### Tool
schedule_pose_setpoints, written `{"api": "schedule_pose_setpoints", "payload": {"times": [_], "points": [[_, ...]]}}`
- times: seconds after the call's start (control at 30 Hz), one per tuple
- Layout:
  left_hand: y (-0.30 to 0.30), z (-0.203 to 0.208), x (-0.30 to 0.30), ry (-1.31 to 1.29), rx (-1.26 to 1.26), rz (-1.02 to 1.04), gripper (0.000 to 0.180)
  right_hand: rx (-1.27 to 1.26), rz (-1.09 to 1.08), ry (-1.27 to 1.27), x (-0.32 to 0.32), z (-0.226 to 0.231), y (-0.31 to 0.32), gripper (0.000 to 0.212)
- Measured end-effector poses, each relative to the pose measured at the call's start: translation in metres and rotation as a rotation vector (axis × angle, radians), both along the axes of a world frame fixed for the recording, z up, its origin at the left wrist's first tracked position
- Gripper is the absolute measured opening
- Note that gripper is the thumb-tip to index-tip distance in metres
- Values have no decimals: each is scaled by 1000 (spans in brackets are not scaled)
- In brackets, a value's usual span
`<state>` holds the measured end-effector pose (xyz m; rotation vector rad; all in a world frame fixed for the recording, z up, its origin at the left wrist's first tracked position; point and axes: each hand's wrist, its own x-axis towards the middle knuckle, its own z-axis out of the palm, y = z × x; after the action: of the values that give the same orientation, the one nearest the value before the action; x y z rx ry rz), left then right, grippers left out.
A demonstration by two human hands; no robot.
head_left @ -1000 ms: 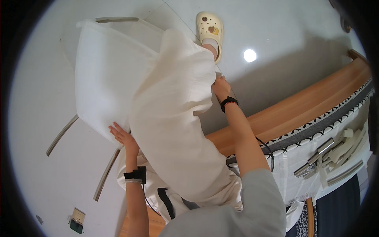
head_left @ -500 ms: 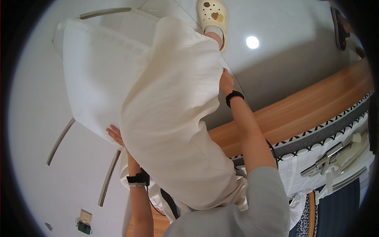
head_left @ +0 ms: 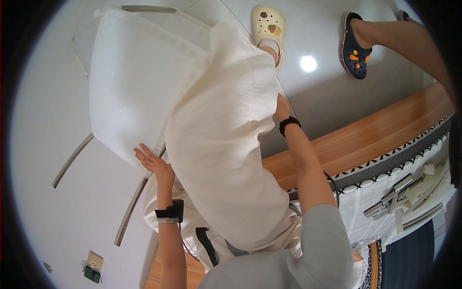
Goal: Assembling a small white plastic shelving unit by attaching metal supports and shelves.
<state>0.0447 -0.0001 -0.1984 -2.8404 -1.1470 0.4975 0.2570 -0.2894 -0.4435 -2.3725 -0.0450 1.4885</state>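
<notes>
A large white, partly see-through plastic piece (head_left: pixel 125 91), shaped like a panel or bin, stands at the left against my cream trouser leg (head_left: pixel 216 130). My left hand (head_left: pixel 155 163) lies at its lower edge with the fingers spread and open. On that wrist is a black strap with a small dark box (head_left: pixel 174 211). My right hand (head_left: pixel 283 108) is down beside my knee on the right. Its fingers are hidden behind the trouser leg, so what they hold, if anything, does not show. A black band (head_left: pixel 289 124) circles the right wrist.
My cream clog (head_left: pixel 268 24) is on the grey tiled floor. At upper right stands another person's dark clog (head_left: pixel 353 53). A wooden ledge (head_left: pixel 356 130) runs along the right, beside a white-covered surface with metal strips (head_left: pixel 394 197). Metal strips (head_left: pixel 130 212) and a wall socket (head_left: pixel 94 261) are at left.
My leg and the white plastic piece appear slightly further right. More of my left hand shows, fingers spread. Another person's leg and dark clog have come further into view at upper right.
</notes>
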Motion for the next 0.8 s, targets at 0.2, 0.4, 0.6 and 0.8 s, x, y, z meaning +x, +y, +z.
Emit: {"api": "schedule_pose_setpoints", "payload": {"times": [0.2, 0.4, 0.6, 0.8], "points": [[-10, 9, 15, -51, -92, 35, 104, 166, -239, -47, -28, -10, -12, 31], [-9, 8, 12, -65, -77, -28, 104, 232, -281, -110, -38, -27, -7, 33], [-15, 18, 22, -41, -139, 68, 104, 254, -179, -137, -24, -9, -10, 34], [-15, 18, 22, -56, -137, 81, 104, 192, -94, -57, -5, -8, -15, 34]]}}
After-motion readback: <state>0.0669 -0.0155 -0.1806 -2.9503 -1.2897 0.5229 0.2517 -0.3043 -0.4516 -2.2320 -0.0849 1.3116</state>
